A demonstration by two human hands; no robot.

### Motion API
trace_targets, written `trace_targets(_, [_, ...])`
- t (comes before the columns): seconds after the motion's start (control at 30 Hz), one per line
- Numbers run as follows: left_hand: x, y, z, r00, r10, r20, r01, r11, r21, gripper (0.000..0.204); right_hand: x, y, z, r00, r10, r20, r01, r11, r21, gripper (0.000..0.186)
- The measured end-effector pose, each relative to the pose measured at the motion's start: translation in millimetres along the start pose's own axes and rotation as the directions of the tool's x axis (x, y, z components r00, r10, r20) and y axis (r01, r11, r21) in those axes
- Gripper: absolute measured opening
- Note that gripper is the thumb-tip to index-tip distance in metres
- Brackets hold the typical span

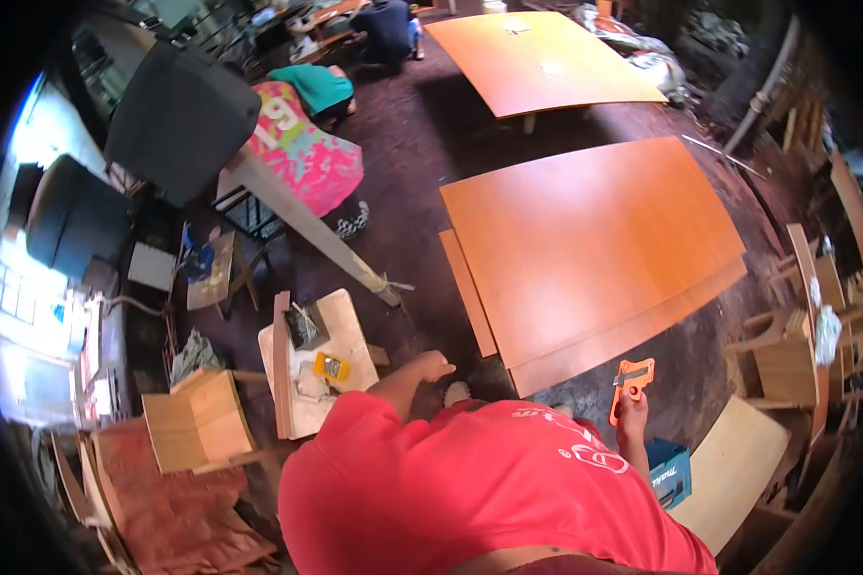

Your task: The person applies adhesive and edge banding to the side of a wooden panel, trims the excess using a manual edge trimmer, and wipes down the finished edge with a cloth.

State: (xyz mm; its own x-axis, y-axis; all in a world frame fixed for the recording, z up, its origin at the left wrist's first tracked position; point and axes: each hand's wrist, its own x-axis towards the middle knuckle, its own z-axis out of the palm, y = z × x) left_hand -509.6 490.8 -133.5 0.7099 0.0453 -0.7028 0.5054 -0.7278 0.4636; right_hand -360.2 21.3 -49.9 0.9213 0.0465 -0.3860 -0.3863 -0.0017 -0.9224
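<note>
My right hand [631, 412] grips an orange hand tool [633, 379] with a metal strip, held upright near the corner of a stack of orange-brown boards [585, 249]. My left hand [430, 366] hangs left of that stack, its fingers curled with nothing visible in them. Beside it, a pale board [326, 412] on a stand carries a yellow box [332, 366], a dark tray [306, 326] and a wooden strip [282, 364]. Below my right hand sits a teal tool case [669, 474], next to a pale sheet [729, 460].
People in dark [384, 34], green [312, 88] and tie-dye [307, 163] clothes are bent over ahead. A slanting post [326, 235] rises toward a grey panel [177, 120]. Another orange board [547, 62] lies behind. Wooden parts [781, 355] crowd the right; wooden boxes [197, 417] stand lower left.
</note>
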Motion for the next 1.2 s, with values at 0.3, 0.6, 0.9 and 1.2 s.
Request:
trace_targets(0.3, [6.4,45.7,126.6,0.953,-0.29,0.091,0.293,0.8,-0.524,0.016,128.1,-18.4,-95.6,0.963,0.041,0.267,-0.046,0.999,0.01,0.009])
trace_targets(0.6, [-7.8,275.3,141.5,0.867,-0.287,-0.407,0.124,0.916,-0.382,0.047,202.5,-41.6,-175.9,0.925,0.154,0.348,-0.128,0.987,-0.096,0.011])
trace_targets(0.9, [-30.0,264.3,162.3,0.811,-0.508,-0.29,0.402,0.845,-0.353,0.049,208.1,-69.4,-167.5,0.871,0.134,0.473,-0.084,0.989,-0.126,0.017])
trace_targets(1.2, [74.7,211.3,162.2,0.94,-0.118,-0.32,0.123,0.992,-0.005,0.034,214.5,-103.6,-226.9,0.939,0.046,0.34,0.028,0.977,-0.21,0.015])
